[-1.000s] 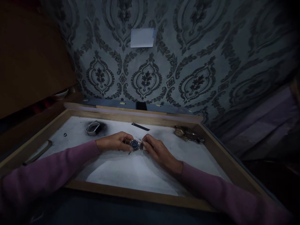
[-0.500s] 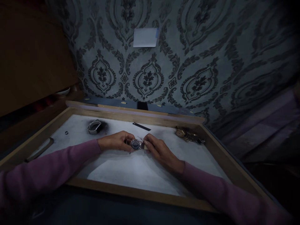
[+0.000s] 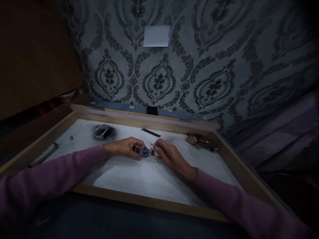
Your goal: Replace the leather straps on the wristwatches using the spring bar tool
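Note:
A wristwatch [image 3: 145, 151] with a round dark face or back, a silvery case and a brown strap is held between my hands above the white tray floor [image 3: 129, 179]. My left hand [image 3: 127, 148] is closed on the strap at its left side. On the right, my right hand [image 3: 168, 154] pinches the other strap end. A thin metal tool [image 3: 150, 143], like a small screwdriver, also sticks out from those right fingers, its tip pointing up and left. Its grip is hidden by the hand.
Wooden walls [image 3: 149, 202] frame the tray. Inside lie a grey-banded watch [image 3: 101, 132], a dark flat strip [image 3: 151, 132], a small black ring [image 3: 71, 138], a curved band [image 3: 46, 156] and a cluster of gold-toned watches [image 3: 193, 139]. Patterned wallpaper rises behind.
The watch has tilted slightly, so its round dark disc shows more clearly. Both hands keep their hold. The whole view has shifted a little.

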Demonstrator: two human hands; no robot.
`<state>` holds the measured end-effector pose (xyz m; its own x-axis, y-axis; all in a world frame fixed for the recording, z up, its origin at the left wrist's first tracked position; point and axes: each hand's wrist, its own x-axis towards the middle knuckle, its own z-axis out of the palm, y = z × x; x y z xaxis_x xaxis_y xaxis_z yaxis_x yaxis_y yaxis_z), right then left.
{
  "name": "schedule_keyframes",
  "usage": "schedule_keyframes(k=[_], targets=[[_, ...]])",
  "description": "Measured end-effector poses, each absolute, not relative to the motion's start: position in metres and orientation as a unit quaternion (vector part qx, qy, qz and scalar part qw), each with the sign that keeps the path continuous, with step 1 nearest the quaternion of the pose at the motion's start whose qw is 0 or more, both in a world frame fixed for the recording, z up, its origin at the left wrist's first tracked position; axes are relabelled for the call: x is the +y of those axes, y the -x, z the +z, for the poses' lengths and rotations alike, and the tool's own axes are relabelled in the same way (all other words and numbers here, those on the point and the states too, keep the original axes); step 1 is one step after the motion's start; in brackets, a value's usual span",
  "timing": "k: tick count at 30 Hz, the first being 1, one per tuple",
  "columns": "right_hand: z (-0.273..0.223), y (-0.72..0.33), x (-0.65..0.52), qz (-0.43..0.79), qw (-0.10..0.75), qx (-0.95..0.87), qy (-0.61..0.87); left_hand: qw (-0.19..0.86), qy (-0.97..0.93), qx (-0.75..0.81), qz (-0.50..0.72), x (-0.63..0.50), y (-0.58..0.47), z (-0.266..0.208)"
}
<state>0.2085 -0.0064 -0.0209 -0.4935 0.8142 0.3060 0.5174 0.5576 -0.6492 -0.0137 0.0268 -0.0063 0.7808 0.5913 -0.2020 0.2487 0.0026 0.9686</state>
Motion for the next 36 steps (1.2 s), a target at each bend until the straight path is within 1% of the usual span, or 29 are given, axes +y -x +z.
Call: schedule_keyframes(k=[9,13,16,22,28,33,36], targets=[[-0.021,-0.210,-0.009,0.255,0.283,-0.832,0.403,0.607,-0.694,0.349,0.167,0.025,0.007,-0.010],[-0.021,-0.212,-0.007,0.196,0.292,-0.844,0.404,0.591,-0.693,0.372,0.176,0.025,0.005,-0.011],[-0.021,-0.213,-0.006,0.168,0.283,-0.858,0.395,0.586,-0.694,0.378,0.180,0.024,0.005,-0.009],[-0.019,-0.215,-0.009,0.200,0.253,-0.857,0.402,0.575,-0.704,0.382,0.167,0.020,0.004,-0.005],[-0.023,-0.216,-0.009,0.160,0.290,-0.875,0.354,0.588,-0.687,0.374,0.206,0.015,0.002,-0.006],[-0.027,-0.215,-0.008,0.169,0.308,-0.874,0.335,0.585,-0.682,0.377,0.224,0.010,0.002,-0.009],[-0.025,-0.214,-0.009,0.197,0.311,-0.868,0.334,0.589,-0.672,0.380,0.239,0.009,0.001,-0.012]])
